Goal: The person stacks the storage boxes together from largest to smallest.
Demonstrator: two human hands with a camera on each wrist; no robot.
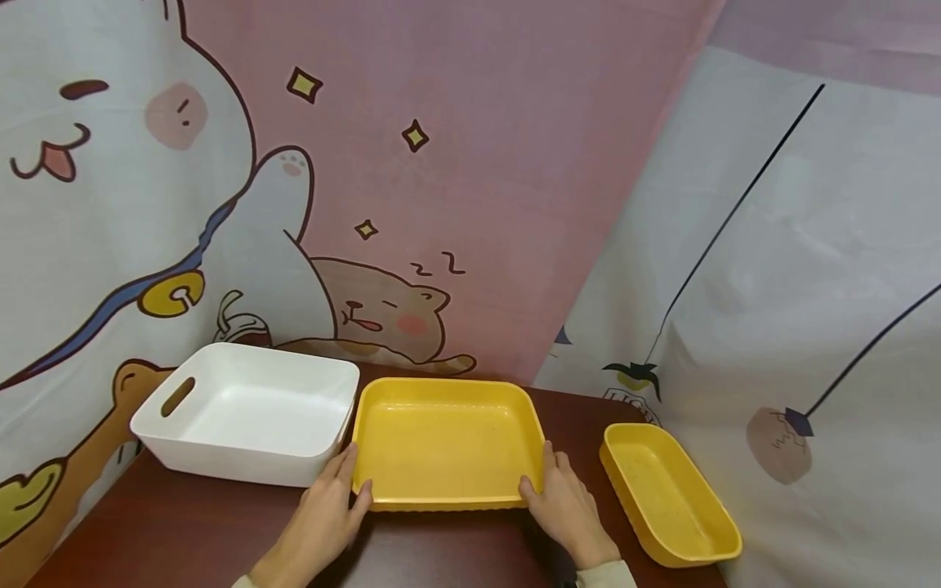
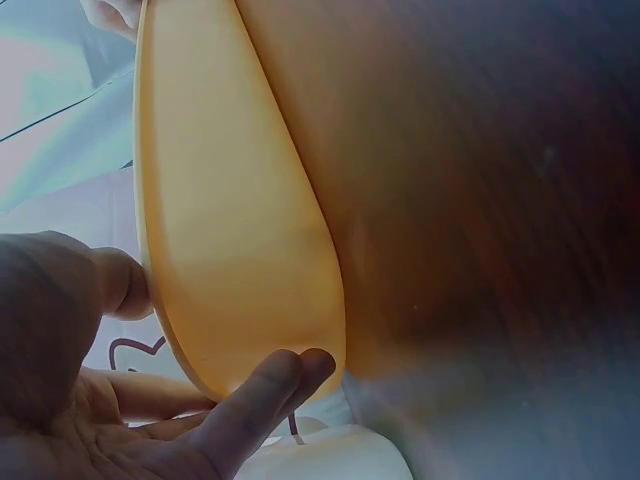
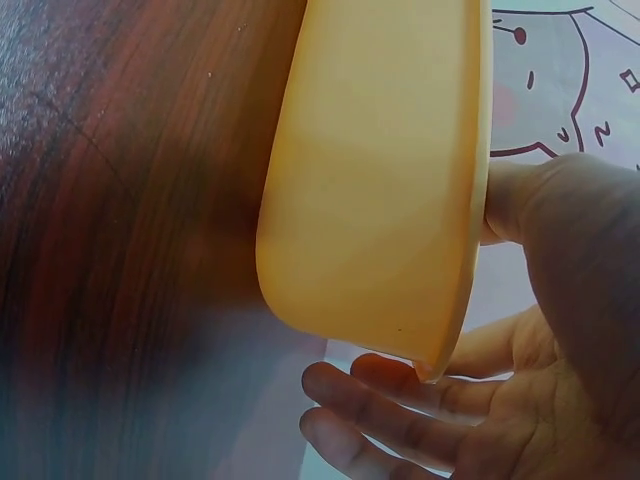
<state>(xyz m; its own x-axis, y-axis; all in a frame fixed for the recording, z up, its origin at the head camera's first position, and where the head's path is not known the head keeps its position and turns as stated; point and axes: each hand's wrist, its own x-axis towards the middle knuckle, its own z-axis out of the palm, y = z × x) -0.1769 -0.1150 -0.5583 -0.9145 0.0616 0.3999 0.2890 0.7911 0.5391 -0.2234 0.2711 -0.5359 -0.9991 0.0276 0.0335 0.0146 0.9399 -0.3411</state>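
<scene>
A large yellow rectangular plastic tray (image 1: pixel 448 441) lies between my two hands, its inside facing up and bare. My left hand (image 1: pixel 323 510) holds its near left corner, with the thumb at the front rim and the fingers along the left side. At the near right corner my right hand (image 1: pixel 569 506) grips in the same way, thumb at the rim. From the left wrist, the tray's outer wall (image 2: pixel 240 200) shows with fingertips against its end. In the right wrist view the thumb meets the rim of the wall (image 3: pixel 375 180), while the fingers pass round the corner.
To the left stands a white plastic basket (image 1: pixel 250 461) with an oval handle slot. A smaller yellow tray (image 1: pixel 672 498) sits at the right edge of the dark wooden table (image 1: pixel 441 555). Behind hangs a printed cartoon cloth (image 1: pixel 500 163), and a pale curtain borders the right side.
</scene>
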